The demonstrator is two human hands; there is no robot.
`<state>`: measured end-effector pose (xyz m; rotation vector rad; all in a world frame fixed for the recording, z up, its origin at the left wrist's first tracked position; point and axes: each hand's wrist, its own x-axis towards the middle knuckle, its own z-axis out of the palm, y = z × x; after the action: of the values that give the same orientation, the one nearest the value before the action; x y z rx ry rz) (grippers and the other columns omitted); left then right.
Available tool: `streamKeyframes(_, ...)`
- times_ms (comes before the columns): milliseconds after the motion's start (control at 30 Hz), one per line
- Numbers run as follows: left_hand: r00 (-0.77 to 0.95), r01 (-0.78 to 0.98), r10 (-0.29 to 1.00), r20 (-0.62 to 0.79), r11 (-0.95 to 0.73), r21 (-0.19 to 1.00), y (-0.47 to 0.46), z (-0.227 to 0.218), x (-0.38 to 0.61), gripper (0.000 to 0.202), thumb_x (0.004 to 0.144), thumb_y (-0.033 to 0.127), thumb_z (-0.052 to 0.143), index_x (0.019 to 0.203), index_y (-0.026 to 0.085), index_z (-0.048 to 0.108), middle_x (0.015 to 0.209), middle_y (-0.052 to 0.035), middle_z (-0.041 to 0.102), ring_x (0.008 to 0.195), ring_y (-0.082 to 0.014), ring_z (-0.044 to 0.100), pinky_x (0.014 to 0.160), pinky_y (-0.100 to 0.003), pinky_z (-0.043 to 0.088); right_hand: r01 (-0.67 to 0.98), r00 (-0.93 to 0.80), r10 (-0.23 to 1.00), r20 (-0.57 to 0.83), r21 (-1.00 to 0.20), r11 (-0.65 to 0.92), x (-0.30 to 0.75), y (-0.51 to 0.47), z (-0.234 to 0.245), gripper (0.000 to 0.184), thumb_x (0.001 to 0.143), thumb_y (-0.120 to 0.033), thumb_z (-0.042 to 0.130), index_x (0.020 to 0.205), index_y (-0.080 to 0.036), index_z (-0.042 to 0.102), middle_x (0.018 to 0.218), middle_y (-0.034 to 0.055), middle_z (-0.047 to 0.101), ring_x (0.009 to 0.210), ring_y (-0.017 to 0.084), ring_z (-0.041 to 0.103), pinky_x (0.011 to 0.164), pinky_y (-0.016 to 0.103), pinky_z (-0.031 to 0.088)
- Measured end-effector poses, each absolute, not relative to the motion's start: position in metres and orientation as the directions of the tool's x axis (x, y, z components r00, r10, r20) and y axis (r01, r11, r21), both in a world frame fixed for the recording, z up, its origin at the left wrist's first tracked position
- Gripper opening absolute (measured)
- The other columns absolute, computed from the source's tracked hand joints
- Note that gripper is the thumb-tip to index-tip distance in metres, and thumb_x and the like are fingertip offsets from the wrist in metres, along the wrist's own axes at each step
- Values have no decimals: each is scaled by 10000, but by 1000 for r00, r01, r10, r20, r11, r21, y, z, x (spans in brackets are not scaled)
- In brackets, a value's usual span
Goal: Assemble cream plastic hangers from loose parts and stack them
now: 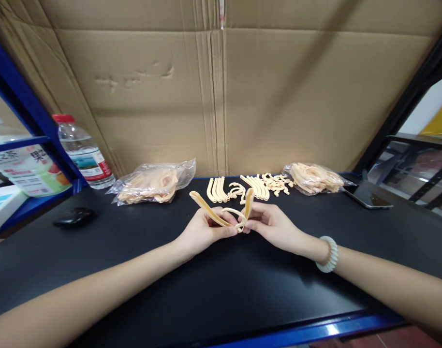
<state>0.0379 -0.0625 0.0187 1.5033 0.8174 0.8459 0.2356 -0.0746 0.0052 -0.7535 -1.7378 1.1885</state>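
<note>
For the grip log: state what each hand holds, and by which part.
The left hand pinches the long beige strip near its lower end; the right hand pinches the upright beige strip at its base.

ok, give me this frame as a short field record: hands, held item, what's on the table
left hand: pinching cream plastic piece
right hand: pinching its other end
piece state: held above the black table, strips forming a V
behind hands: loose cream parts, left bag and right bag of parts
far left: water bottle, small black object
far right: dark flat device
</note>
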Motion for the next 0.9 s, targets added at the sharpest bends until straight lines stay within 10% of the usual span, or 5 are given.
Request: streamKeyframes(900,389,-48,918,78,-64,997,-66,18,38,159,610,217,835,715,149,737,716,-19,733,686,-130,650,705,-216,506,43,-281,896,345,-928,371,229,-87,7,264,776,-384,747,832,-146,646,777,56,705,691,173,695,684,304,607)
